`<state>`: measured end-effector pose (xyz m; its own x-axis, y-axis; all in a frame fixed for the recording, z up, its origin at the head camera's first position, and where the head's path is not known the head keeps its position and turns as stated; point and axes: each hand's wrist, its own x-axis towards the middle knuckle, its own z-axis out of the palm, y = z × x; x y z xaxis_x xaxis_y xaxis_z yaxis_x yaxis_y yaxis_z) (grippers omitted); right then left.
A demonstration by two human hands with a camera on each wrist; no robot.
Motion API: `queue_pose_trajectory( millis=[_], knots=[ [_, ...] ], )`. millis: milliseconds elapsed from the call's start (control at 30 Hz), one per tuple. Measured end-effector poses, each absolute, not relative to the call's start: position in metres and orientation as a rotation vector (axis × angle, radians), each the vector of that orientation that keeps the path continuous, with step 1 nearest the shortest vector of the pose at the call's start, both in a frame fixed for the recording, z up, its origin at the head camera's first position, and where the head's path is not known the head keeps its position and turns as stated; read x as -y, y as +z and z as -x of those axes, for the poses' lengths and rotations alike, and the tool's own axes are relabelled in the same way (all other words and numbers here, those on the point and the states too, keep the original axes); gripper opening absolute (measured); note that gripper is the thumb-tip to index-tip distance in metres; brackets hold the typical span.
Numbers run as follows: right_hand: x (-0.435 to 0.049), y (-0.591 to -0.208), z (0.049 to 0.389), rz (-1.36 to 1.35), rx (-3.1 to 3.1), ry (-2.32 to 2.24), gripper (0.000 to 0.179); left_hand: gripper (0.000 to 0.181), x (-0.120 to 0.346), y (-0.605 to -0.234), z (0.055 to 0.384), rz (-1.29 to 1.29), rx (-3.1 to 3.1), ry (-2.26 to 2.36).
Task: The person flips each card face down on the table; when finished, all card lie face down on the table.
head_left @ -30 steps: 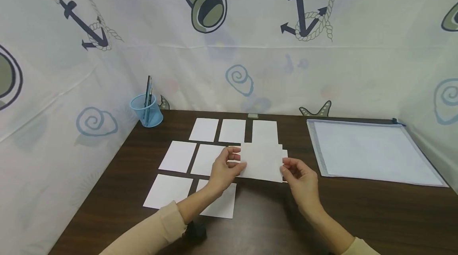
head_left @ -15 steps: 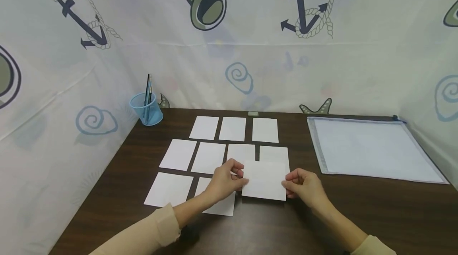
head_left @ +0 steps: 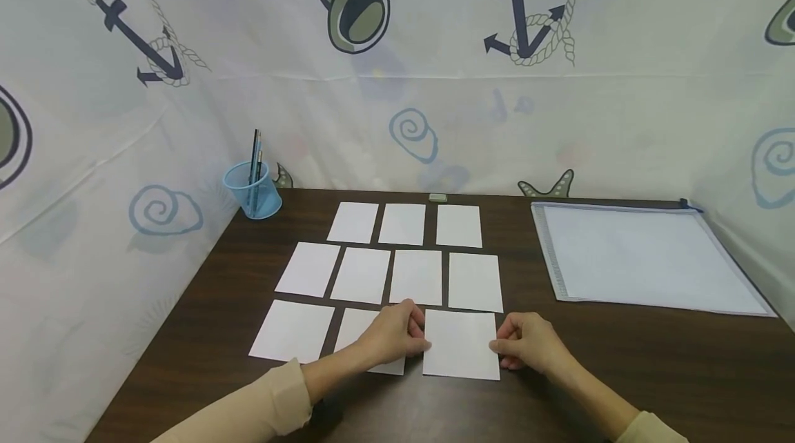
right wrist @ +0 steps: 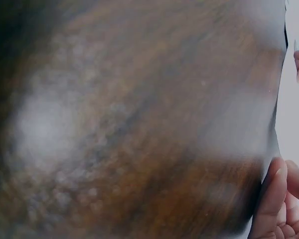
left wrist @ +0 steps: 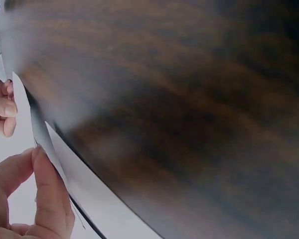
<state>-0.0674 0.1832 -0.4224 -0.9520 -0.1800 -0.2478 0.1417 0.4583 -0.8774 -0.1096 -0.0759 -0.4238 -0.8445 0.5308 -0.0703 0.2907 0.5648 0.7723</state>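
A square white paper card [head_left: 462, 345] lies low over the dark wooden table, in the front row of similar cards. My left hand [head_left: 396, 332] pinches its left edge between thumb and finger. At the opposite edge, my right hand [head_left: 529, 343] pinches it the same way. In the left wrist view, the held card [left wrist: 23, 102] looks slightly raised at its near edge. Another white card [head_left: 357, 332] lies just left, partly covered by my left hand and forearm. The right wrist view has my right hand's fingers [right wrist: 271, 199] at the paper's edge.
More white cards [head_left: 416, 277] lie in rows behind and to the left. A blue pencil cup [head_left: 263, 198] stands at the back left. A large white pad [head_left: 652, 257] lies on the right. Bare dark tabletop [head_left: 621, 353] extends right of my hand.
Both hands have brought the card toward me and down, from over the middle row to the front row. The rightmost middle-row card is now fully uncovered.
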Motion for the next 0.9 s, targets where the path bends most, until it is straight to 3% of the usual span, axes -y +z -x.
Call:
queue_pose_trajectory(
  millis=[467,900],
  knots=[
    [-0.1768,-0.4215,0.0652,0.053,-2.628,-1.153,0.020,0.028,0.0742,-0.4246,0.1089,-0.734,-2.566,1.003],
    [-0.1756,-0.4234,0.0639,0.055,-2.639,-1.120,0.023,0.031,0.0740,-0.4247,0.1104,-0.742,-2.554,0.961]
  ],
)
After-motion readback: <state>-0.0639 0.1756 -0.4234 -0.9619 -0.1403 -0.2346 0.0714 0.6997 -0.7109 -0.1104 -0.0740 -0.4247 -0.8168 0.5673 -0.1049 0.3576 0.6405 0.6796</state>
